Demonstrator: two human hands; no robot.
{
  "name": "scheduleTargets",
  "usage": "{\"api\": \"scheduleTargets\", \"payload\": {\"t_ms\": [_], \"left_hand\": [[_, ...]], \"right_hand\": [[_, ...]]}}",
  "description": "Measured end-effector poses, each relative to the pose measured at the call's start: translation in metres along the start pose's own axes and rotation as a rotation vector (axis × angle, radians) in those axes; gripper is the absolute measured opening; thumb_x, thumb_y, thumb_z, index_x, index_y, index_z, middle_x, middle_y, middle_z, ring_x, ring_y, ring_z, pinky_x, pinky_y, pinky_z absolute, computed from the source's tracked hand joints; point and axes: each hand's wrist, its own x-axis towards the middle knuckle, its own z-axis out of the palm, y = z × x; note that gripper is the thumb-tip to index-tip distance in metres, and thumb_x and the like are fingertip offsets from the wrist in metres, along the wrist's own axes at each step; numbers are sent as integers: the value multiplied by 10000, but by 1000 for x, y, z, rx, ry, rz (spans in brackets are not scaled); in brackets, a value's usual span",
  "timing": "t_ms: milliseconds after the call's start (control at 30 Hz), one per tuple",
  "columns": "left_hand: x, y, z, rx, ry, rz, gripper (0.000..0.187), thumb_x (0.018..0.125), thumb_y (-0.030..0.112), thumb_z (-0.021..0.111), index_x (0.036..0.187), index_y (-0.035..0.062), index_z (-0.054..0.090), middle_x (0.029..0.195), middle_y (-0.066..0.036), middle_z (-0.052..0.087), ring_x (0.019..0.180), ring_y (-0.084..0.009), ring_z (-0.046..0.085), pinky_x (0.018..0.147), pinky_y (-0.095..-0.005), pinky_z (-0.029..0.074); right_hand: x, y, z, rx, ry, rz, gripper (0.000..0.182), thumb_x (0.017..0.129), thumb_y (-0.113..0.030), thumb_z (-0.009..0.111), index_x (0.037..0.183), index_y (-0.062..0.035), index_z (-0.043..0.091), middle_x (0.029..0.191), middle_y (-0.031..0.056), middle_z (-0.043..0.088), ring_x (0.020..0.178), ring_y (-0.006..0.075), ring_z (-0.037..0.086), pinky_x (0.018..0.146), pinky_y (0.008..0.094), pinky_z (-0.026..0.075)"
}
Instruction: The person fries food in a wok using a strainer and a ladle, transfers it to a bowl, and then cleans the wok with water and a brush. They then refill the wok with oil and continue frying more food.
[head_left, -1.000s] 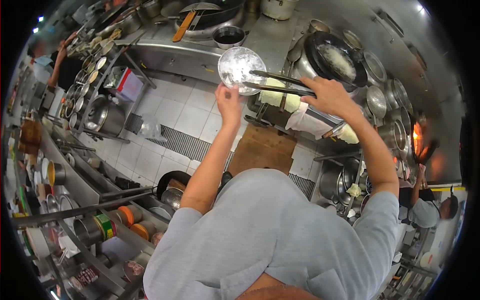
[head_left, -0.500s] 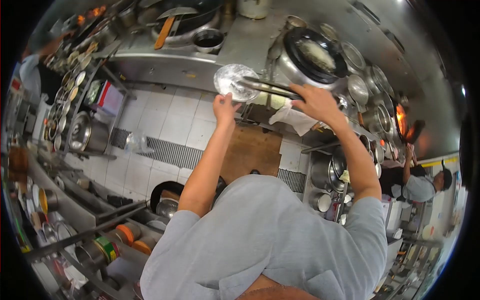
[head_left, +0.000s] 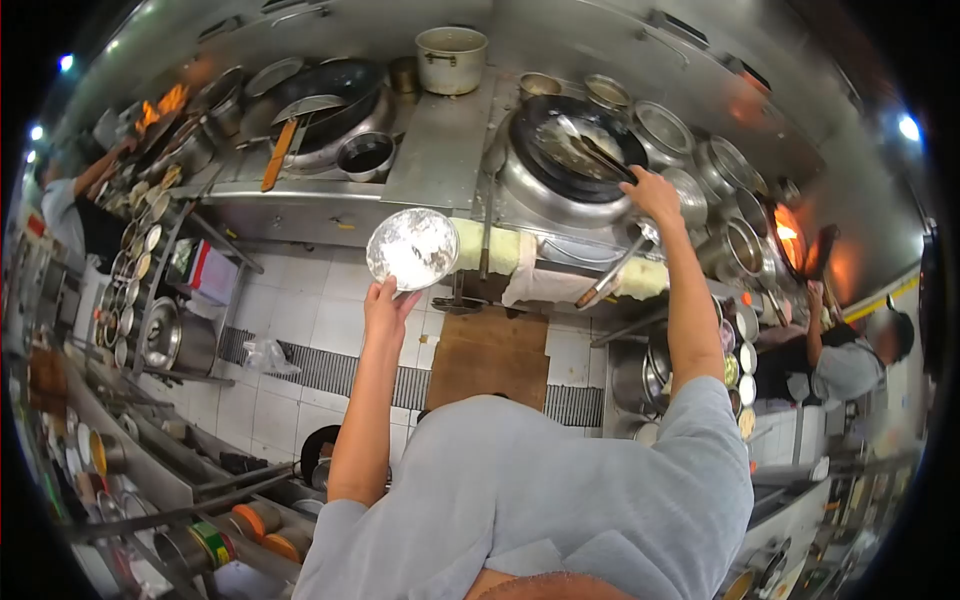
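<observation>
My left hand point(head_left: 388, 308) grips the rim of a metal bowl point(head_left: 375, 260) coated inside with white powder point(head_left: 416, 244). The bowl is held in the air in front of the stove edge. In my right hand point(head_left: 653, 194) are tongs point(head_left: 604, 158) with dark handles. Their tips reach into a black wok point(head_left: 533, 152) on the stove, touching or just above a pale mass point(head_left: 598, 136) in it. Whether the tips grip anything is too small to tell.
A second wok point(head_left: 350, 78) with a wooden-handled tool point(head_left: 280, 155) sits left, beside a pot of dark liquid point(head_left: 366, 155). Strainers and pans point(head_left: 663, 128) line the right. Flames point(head_left: 788, 235) burn at far right, near another person point(head_left: 845, 365). Another person point(head_left: 65, 215) stands left.
My right hand has taken the tongs out of the bowl and over to the wok. My left hand and the bowl are lower and further left in view. The camera view has shifted.
</observation>
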Motion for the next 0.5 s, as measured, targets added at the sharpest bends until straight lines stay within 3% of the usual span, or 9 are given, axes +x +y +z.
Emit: {"api": "scheduleTargets", "payload": {"t_ms": [100,167,200,267,300,367,400,433,500], "left_hand": [[-18,5,-13,11,69,44,157,942,122,529,1012,14,439,1120,-154,527,1029,-341,582,913,-474,527],[-34,8,-18,28,137,73,140,952,121,512,872,51,420,1064,-158,551,969,-305,600,900,-483,531],[-41,11,-20,39,170,76,138,951,120,514,876,47,424,1061,-156,551,984,-320,599,898,-485,531],[-48,15,-31,9,213,89,130,951,119,513,889,39,431,1078,-166,552,1007,-336,595,898,-486,532],[-52,18,-39,-10,237,96,126,951,118,513,895,35,435,1087,-171,553,1018,-344,594,898,-486,532],[-48,22,-61,-42,269,95,125,954,111,504,976,-4,461,1153,-198,546,1070,-376,577,900,-485,530],[-45,24,-72,-36,238,92,178,956,120,504,1053,-23,459,1157,-187,541,1054,-375,582,899,-474,533],[-45,29,-73,-18,250,100,223,956,130,507,1101,-31,455,1125,-167,539,1023,-362,588,895,-463,538],[-35,36,-80,-3,282,102,168,953,127,513,1031,-14,464,1054,-137,510,987,-320,574,890,-450,543]], "right_hand": [[61,11,35,-216,-220,-20,492,819,-419,606,1231,-152,571,1149,175,636,1066,354,608,886,469,487],[100,14,85,-151,-163,35,494,822,-419,598,1219,-127,564,1148,200,628,1071,370,604,890,470,486],[105,9,95,-115,-138,70,495,823,-419,595,1213,-115,561,1148,213,625,1074,378,602,892,470,485],[111,4,107,48,123,105,469,828,-394,542,1157,-60,557,1078,264,626,1004,420,620,877,483,485],[114,-4,96,38,162,91,493,845,-447,527,1157,-65,523,1047,269,624,975,445,620,844,502,494],[106,-22,76,-18,333,-29,522,879,-516,500,1180,-90,480,988,265,631,917,447,635,778,510,512],[101,-32,58,-22,247,-115,536,895,-513,488,1244,-106,469,982,264,633,897,446,637,759,515,511],[93,-42,51,-9,301,-224,565,895,-512,496,1300,-120,456,983,262,635,910,440,632,750,516,506],[31,-91,-1,72,188,-412,573,865,-501,551,1302,-133,496,1105,216,629,988,397,613,832,467,483]]}}
